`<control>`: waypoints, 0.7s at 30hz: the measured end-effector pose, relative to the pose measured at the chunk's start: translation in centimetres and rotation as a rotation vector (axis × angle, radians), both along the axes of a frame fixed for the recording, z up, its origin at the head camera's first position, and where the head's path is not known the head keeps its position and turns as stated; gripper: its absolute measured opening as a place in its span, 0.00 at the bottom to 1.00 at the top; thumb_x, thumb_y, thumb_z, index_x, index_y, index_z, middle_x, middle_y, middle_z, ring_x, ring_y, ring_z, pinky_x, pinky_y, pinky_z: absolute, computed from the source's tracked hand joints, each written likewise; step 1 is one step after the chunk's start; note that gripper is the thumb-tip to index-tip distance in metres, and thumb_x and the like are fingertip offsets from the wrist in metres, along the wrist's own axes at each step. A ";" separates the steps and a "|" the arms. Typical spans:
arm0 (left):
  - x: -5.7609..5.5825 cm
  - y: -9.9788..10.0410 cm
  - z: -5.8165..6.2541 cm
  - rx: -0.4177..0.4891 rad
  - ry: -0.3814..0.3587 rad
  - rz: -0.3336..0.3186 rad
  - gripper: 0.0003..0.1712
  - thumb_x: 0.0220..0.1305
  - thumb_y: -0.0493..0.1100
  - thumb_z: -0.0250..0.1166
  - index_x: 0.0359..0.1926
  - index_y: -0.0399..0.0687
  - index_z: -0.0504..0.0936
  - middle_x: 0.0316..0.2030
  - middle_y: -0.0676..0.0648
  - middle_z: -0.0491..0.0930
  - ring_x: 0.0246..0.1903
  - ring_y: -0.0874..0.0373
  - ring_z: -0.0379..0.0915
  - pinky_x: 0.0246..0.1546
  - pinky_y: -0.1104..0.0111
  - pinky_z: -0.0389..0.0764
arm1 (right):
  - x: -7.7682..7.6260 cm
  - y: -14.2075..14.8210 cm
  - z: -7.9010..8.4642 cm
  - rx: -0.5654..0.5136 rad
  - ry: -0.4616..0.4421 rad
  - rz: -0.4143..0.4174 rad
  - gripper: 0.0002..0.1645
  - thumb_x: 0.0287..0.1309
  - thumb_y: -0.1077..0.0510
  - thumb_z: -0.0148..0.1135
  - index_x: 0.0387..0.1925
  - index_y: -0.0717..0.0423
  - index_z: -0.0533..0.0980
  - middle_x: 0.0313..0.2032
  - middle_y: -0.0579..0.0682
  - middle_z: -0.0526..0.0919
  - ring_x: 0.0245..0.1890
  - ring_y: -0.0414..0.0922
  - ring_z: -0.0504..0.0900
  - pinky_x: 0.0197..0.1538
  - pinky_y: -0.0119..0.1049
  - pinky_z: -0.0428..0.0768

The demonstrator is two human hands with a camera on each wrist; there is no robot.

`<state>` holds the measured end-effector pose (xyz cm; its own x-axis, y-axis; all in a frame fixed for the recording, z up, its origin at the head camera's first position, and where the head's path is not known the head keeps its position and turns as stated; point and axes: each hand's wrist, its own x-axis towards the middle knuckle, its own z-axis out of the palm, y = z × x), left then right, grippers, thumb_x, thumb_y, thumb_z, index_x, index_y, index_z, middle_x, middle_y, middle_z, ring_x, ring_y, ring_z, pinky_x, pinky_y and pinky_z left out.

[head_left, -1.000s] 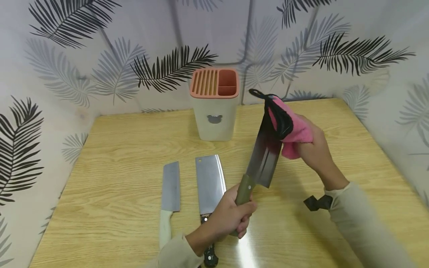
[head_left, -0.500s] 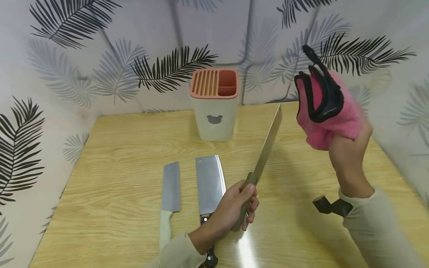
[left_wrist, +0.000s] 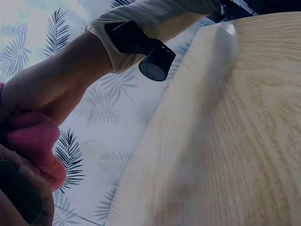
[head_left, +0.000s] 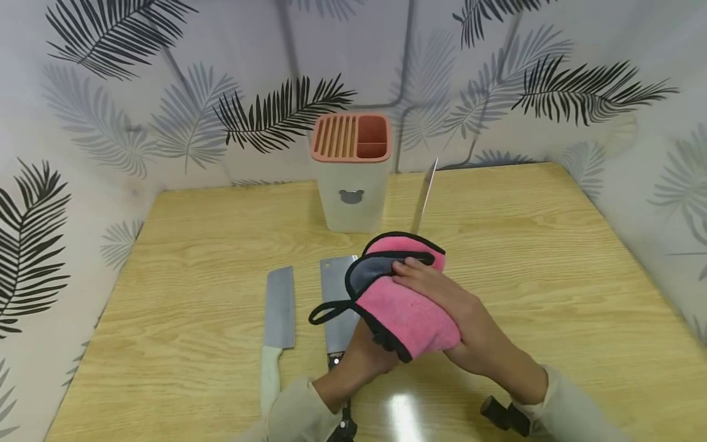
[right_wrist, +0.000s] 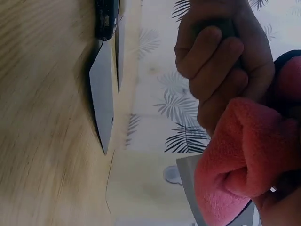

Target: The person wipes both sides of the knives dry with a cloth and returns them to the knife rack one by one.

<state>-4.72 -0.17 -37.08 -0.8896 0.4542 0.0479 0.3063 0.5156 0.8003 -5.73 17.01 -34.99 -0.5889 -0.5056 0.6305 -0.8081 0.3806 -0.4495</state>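
My left hand (head_left: 364,351) grips the olive-green handle (right_wrist: 221,27) of a cleaver, mostly covered in the head view; its curled fingers (right_wrist: 214,66) show in the right wrist view. The cleaver's blade (head_left: 424,196) points up and away, seen nearly edge-on. Over the blade's lower part lies a pink and grey cloth (head_left: 411,316) with black edging and a hanging loop. My right hand (head_left: 469,319) holds this cloth against the blade, just above the left hand. Part of the cleaver (right_wrist: 189,174) shows beside the cloth in the right wrist view.
On the wooden table (head_left: 193,276) lie a white-handled knife (head_left: 280,313) and a wide black-handled cleaver (head_left: 338,307), partly under the left arm and cloth. A cream knife block (head_left: 353,196) with a slotted orange top stands at the back, near the patterned wall covering.
The right hand first lifted the cloth off the blade toward the upper right, then brought it down and left over the blade near the handle. The left hand turned the cleaver edge-on.
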 end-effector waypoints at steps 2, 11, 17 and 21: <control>0.0 0.2 -0.1 0.007 -0.018 0.016 0.34 0.58 0.38 0.58 0.63 0.31 0.56 0.60 0.33 0.65 0.60 0.45 0.65 0.63 0.55 0.67 | -0.3 0.0 -0.2 -0.027 0.004 -0.002 0.29 0.63 0.46 0.52 0.60 0.58 0.69 0.63 0.53 0.71 0.69 0.48 0.62 0.72 0.34 0.55; 0.1 1.2 -0.8 0.317 -0.154 0.089 0.05 0.52 0.32 0.55 0.32 0.38 0.73 0.20 0.54 0.66 0.18 0.68 0.59 0.19 0.75 0.64 | -3.0 1.8 0.8 -0.155 -0.020 -0.064 0.29 0.60 0.49 0.57 0.58 0.62 0.71 0.62 0.54 0.73 0.69 0.49 0.64 0.72 0.37 0.58; 0.7 1.4 -0.8 0.329 -0.233 0.062 0.02 0.54 0.32 0.54 0.31 0.36 0.71 0.14 0.55 0.60 0.12 0.69 0.53 0.14 0.76 0.59 | -5.4 3.9 1.7 -0.208 -0.031 -0.147 0.31 0.48 0.75 0.56 0.58 0.63 0.71 0.60 0.57 0.74 0.68 0.49 0.66 0.71 0.38 0.59; 0.8 1.7 -0.8 0.322 -0.245 0.037 0.04 0.54 0.33 0.53 0.32 0.37 0.71 0.13 0.57 0.57 0.11 0.69 0.51 0.12 0.76 0.57 | -6.9 5.4 2.8 -0.249 -0.056 -0.267 0.31 0.51 0.76 0.52 0.59 0.60 0.72 0.59 0.51 0.76 0.65 0.41 0.69 0.69 0.33 0.62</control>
